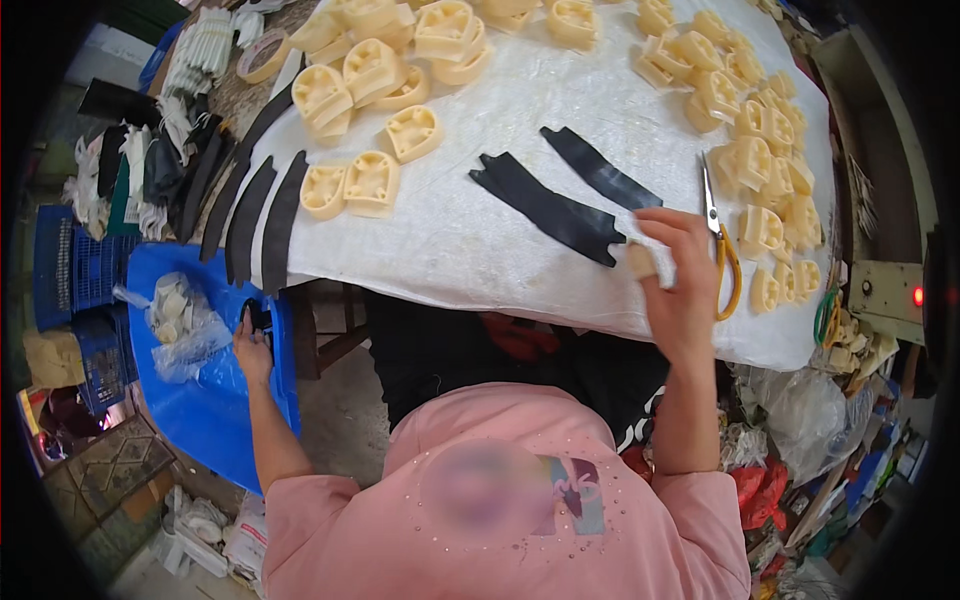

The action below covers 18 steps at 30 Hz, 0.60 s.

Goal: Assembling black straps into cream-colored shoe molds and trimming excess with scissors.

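Reaching out over the white sheet (pixel 520 250) that covers the table, the person's right hand (pixel 675 285) rests at the near end of two black strips (pixel 560 205), its fingers curled around a small pale piece (pixel 640 262) pressed against that end. The strips lie side by side and touching, their long axes running from the fingers up and to the left, away from the body. Yellow-handled scissors (pixel 722 250) lie just beside the hand on its right, blades pointing away. The left hand (pixel 252 345) is well apart, low at the left over a blue bin (pixel 215 400), fingers pinched on a small black piece (pixel 260 318). The right hand is clearly the nearer one to the strips. More black strips (pixel 255 210) hang over the table's left edge, and cream moulded blocks (pixel 370 185) crowd the far side.
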Motion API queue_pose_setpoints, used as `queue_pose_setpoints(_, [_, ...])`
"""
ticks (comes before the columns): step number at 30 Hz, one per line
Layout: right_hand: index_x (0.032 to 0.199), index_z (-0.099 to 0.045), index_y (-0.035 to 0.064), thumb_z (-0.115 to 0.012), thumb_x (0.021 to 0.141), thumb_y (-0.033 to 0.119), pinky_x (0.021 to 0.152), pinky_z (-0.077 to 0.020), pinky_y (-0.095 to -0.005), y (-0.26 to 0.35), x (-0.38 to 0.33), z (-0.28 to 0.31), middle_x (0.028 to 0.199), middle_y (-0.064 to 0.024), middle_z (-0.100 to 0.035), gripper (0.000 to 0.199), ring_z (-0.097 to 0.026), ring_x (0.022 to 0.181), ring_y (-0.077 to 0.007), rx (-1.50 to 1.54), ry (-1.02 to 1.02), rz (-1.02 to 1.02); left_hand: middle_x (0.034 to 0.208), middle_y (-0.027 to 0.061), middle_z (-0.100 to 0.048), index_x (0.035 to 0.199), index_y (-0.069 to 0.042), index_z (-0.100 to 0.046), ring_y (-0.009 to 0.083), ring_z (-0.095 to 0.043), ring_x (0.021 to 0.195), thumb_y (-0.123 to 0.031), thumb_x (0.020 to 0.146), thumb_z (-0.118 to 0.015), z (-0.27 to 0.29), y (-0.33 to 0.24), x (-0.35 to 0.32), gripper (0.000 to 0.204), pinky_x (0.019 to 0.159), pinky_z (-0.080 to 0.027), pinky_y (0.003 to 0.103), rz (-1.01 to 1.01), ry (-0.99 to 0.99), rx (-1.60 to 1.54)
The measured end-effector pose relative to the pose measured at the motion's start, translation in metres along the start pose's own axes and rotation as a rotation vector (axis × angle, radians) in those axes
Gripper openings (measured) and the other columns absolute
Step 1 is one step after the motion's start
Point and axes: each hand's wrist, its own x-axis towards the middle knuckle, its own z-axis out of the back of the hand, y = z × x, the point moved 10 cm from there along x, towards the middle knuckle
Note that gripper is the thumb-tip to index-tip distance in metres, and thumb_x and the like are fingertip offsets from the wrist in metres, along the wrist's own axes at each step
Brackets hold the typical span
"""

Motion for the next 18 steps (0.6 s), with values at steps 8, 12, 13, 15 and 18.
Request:
queue_pose_setpoints(8, [0.083, -0.057, -0.0007, -0.067, 0.072, 0.008, 0.074, -0.0458, -0.0367, 0.016, 0.008, -0.064, 0.092, -0.0110, -0.052, 0.017, -0.050, 0.085, -0.0289, -0.193, 0.236, 0.119, 0.121, 0.0194, -0.055, 0.127, -0.002, -0.052, 0.0345, -0.054, 0.108, 0.000, 0.084, -0.053, 0.062, -0.113, -0.009, 0.043, 0.092, -0.042, 0.037, -0.080, -0.323, -0.295])
queue_pose_setpoints(12, [0.081, -0.054, -0.0002, -0.061, 0.072, 0.003, 0.071, -0.0459, -0.0382, 0.013, 0.008, -0.076, 0.091, -0.0117, -0.052, 0.012, -0.051, 0.086, -0.0293, -0.334, 0.319, 0.158, 0.103, 0.0133, -0.061, 0.108, -0.002, -0.063, 0.0273, -0.058, 0.091, 0.005, 0.082, -0.054, 0.145, -0.223, -0.066, 0.028, 0.080, -0.046, 0.035, -0.261, -0.676, -0.499])
queue_pose_setpoints(13, [0.081, -0.054, -0.0002, -0.059, 0.072, 0.001, 0.070, -0.0457, -0.0392, 0.021, 0.010, -0.071, 0.089, -0.0127, -0.052, 0.011, -0.052, 0.085, -0.0296, -0.281, 0.291, 0.176, 0.096, 0.0116, -0.062, 0.101, -0.002, -0.065, 0.0251, -0.058, 0.086, 0.007, 0.081, -0.054, 0.163, -0.248, -0.084, 0.024, 0.077, -0.047, 0.034, -0.362, -0.698, -0.550])
queue_pose_setpoints(15, [0.082, -0.054, -0.0002, -0.059, 0.073, 0.000, 0.070, -0.0453, -0.0397, 0.000, 0.015, -0.065, 0.087, -0.0140, -0.052, 0.010, -0.053, 0.083, -0.0301, -0.147, 0.265, 0.105, 0.092, 0.0112, -0.063, 0.095, 0.000, -0.065, 0.0254, -0.058, 0.085, 0.009, 0.078, -0.053, 0.161, -0.315, -0.101, 0.023, 0.076, -0.047, 0.032, -0.603, -0.541, -0.647])
queue_pose_setpoints(18, [0.086, -0.054, -0.0008, -0.056, 0.076, -0.001, 0.068, -0.0443, -0.0386, -0.020, 0.019, -0.056, 0.080, -0.0174, -0.051, 0.010, -0.054, 0.076, -0.0329, 0.101, 0.256, -0.066, 0.090, 0.0136, -0.063, 0.091, 0.000, -0.065, 0.0278, -0.061, 0.084, 0.014, 0.068, -0.053, 0.146, -0.405, -0.129, 0.029, 0.074, -0.050, 0.034, -0.903, -0.185, -0.858])
